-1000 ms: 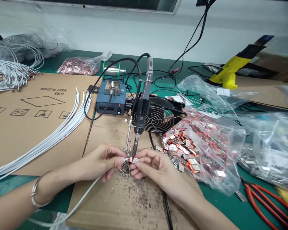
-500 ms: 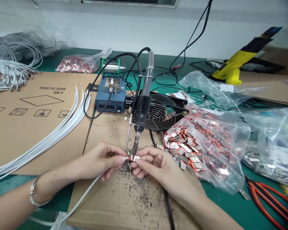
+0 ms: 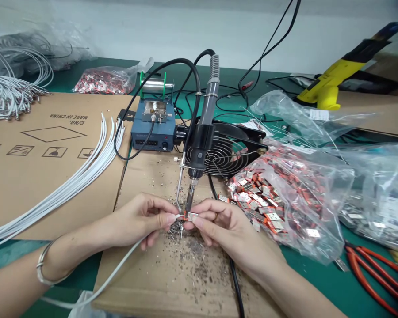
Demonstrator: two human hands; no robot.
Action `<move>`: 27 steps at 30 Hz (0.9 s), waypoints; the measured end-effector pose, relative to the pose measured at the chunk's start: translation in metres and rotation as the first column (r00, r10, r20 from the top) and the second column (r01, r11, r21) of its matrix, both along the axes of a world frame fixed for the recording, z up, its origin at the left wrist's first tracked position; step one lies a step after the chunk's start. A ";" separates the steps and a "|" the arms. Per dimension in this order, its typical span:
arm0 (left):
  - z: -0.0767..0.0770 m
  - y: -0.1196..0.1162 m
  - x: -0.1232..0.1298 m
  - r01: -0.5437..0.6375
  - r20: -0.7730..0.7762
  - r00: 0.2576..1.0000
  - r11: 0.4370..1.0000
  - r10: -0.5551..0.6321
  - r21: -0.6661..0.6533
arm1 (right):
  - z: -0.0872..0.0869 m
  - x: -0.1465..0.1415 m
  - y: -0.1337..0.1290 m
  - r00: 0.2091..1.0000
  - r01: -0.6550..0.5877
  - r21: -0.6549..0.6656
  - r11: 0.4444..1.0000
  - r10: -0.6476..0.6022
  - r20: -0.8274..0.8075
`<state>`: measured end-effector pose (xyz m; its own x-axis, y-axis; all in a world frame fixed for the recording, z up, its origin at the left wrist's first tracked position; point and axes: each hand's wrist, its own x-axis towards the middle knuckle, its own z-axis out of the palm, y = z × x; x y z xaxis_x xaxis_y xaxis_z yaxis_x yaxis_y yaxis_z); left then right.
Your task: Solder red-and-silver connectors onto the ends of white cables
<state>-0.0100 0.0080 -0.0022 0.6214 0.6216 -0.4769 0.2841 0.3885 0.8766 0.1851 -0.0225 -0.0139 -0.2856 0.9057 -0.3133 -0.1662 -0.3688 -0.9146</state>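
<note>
Between thumb and fingers, my left hand point(image 3: 152, 221) pinches a white cable point(image 3: 122, 261) close to its end. My right hand point(image 3: 215, 223) is closed on a small USB connector point(image 3: 192, 217) with a metal shell and an orange part. Cable end and connector meet under the tip of a soldering iron point(image 3: 190, 196), which is fixed in a stand and points down. Beside that tip a thin metal solder feed tube point(image 3: 179, 190) comes down. Whether the wires are joined to the connector is too small to tell. Solder scraps point(image 3: 179, 229) lie below the hands.
Behind the iron are a blue soldering station point(image 3: 152, 137), a solder spool point(image 3: 157, 85) and a black fan point(image 3: 225, 150). A bag of connectors point(image 3: 285, 198) lies right, near red-handled pliers point(image 3: 368, 274). White cables point(image 3: 82, 181) rest on cardboard at left. A yellow heat gun point(image 3: 331, 81) is back right.
My right hand and the connector have shifted slightly right, showing more of the metal shell. The camera view has shifted a little. Both hands keep their hold.
</note>
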 end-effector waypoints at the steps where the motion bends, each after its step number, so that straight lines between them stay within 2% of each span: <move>1: 0.000 0.000 0.000 0.003 -0.001 1.000 1.000 -0.003 -0.005 | 0.000 0.000 0.000 1.000 0.002 0.002 1.000 -0.002 -0.002; 11: -0.003 0.001 -0.002 0.011 0.055 0.998 1.000 -0.009 -0.026 | 0.001 0.000 0.000 1.000 0.013 -0.007 1.000 -0.014 -0.024; 19: -0.001 0.002 0.000 0.003 0.052 0.999 0.999 -0.001 -0.033 | -0.003 0.002 0.000 1.000 -0.020 0.074 0.997 0.020 0.006; 27: -0.006 0.003 -0.001 0.000 -0.006 1.000 0.999 0.000 -0.042 | -0.003 -0.002 0.002 0.998 0.015 0.003 1.000 -0.015 0.056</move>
